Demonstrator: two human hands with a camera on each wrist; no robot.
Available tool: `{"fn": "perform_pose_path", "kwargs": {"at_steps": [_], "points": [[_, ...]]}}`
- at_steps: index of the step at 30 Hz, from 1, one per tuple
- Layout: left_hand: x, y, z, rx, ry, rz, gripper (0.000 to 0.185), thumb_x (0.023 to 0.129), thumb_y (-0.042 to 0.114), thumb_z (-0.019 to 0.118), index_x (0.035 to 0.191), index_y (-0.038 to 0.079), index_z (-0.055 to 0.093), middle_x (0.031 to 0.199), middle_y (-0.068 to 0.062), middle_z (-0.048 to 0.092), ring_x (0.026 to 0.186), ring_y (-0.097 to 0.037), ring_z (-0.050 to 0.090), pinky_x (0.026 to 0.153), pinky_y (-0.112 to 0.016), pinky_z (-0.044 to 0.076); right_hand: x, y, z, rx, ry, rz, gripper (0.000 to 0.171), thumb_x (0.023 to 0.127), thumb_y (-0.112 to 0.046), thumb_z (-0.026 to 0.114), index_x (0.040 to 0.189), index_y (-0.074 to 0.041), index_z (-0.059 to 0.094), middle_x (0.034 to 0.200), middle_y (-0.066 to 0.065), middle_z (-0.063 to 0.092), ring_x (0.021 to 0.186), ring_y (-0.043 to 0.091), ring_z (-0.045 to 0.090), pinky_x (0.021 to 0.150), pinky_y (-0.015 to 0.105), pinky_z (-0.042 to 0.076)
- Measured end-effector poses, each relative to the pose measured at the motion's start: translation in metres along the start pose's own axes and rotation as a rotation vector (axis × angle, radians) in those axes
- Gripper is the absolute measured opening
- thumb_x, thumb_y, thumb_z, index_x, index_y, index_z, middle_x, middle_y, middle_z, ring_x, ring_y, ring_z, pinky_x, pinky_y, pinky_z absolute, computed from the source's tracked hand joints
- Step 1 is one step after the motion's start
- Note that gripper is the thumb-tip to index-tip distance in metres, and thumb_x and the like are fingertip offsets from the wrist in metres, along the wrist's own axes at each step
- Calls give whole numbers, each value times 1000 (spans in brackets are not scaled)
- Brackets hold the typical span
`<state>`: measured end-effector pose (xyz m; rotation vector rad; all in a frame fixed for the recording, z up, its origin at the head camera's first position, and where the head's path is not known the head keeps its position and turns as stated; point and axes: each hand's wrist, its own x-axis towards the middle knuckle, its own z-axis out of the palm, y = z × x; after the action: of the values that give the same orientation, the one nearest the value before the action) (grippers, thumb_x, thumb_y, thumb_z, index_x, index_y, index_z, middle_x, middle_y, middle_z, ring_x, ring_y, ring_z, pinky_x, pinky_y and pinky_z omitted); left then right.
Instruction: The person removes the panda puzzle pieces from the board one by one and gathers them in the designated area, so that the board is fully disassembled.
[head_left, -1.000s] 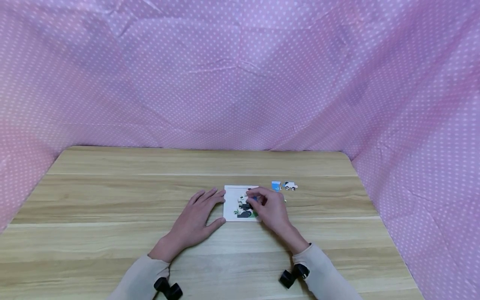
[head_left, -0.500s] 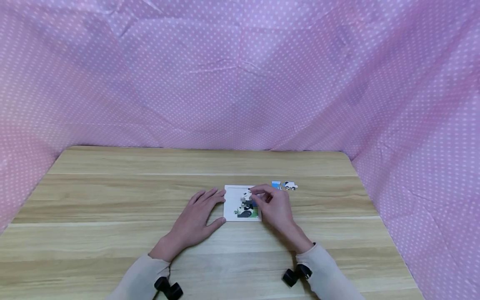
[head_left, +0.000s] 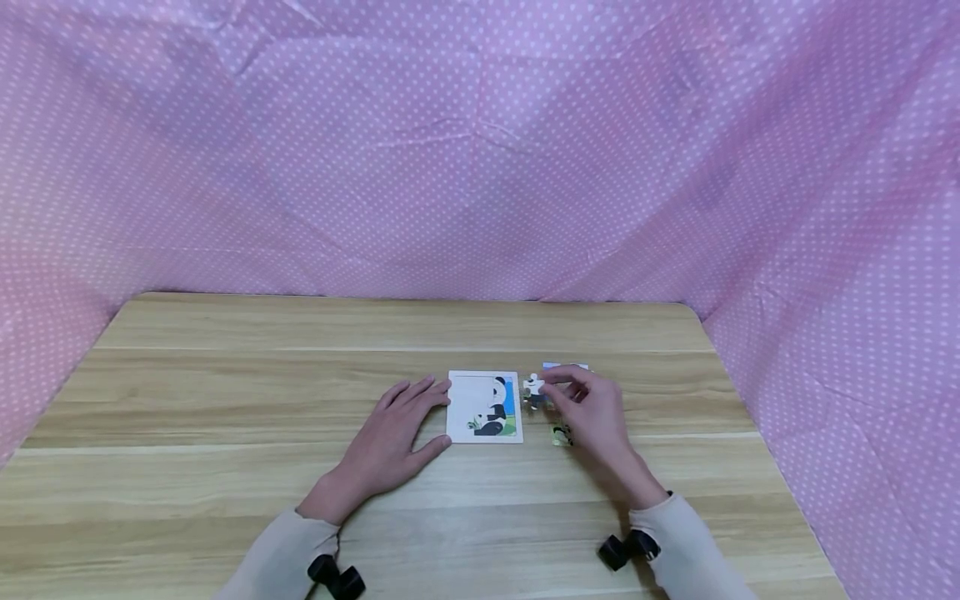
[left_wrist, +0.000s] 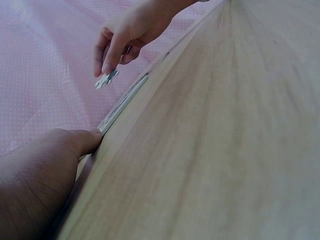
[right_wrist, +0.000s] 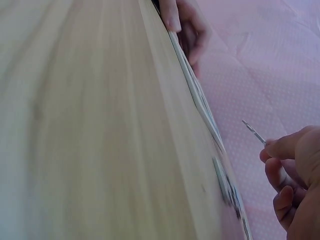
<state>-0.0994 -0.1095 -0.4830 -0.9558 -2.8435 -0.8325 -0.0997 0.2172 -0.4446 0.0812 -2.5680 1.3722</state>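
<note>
A white puzzle tray (head_left: 461, 400) lies on the table, with panda pieces fitted along its right side; its left part is bare white. My left hand (head_left: 395, 429) lies at the tray's left edge, fingers and thumb extended and touching it. Just right of the tray, my right hand (head_left: 594, 414) pinches a knobbed jigsaw piece (head_left: 533, 389), white and dark, between thumb and fingertips. Raised above the tabletop, the same jigsaw piece (left_wrist: 106, 79) shows in the left wrist view. From the right wrist it appears nearly edge-on.
Beside the right hand lies a loose green and black piece (head_left: 561, 435). Blue-edged loose pieces (head_left: 552, 365) show behind that hand, partly covered by it. The wooden table (head_left: 225, 400) runs back to a pink dotted cloth (head_left: 480, 167).
My right hand has moved right, from over the tray to beside it, carrying the pinched jigsaw piece. The panda picture in the tray is uncovered. My left hand has stayed still.
</note>
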Motion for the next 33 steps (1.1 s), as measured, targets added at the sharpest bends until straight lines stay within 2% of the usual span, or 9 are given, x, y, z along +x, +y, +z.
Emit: {"fn": "perform_pose_path", "kwargs": {"at_steps": [4,11,18,23,33], "points": [[0,0,0,1,-2,-2,54,106,46,72,149,13,63,174,0,47,165,-29,38,136,-56,23,-1,8,-11,13,13,59,17,94,-2,88,108,-10,86,100,6,82,70,14,63,56,20,51],[0,0,0,1,0,-1,54,106,46,72,149,13,63,174,0,47,164,-29,38,136,-56,23,-3,22,-29,26,27,74,17,95,-1,86,111,-8,86,104,11,83,71,12,65,57,18,54],[1,1,-1,2,2,3,55,106,46,72,149,13,63,174,0,47,164,-29,38,136,-56,23,-7,33,-43,4,33,104,17,95,-2,87,111,-6,85,100,12,82,74,13,69,62,20,59],[0,1,-1,3,1,2,55,106,46,72,149,13,63,174,-1,47,164,-29,38,136,-56,23,-9,40,-50,-34,32,91,19,93,-2,88,112,-6,84,100,12,83,74,14,69,63,18,58],[0,1,-1,7,1,6,56,107,47,71,150,13,63,174,-1,48,164,-29,38,136,-56,23,-9,55,-53,-107,35,32,22,91,3,88,110,-7,85,101,11,84,74,6,67,67,13,55]]}}
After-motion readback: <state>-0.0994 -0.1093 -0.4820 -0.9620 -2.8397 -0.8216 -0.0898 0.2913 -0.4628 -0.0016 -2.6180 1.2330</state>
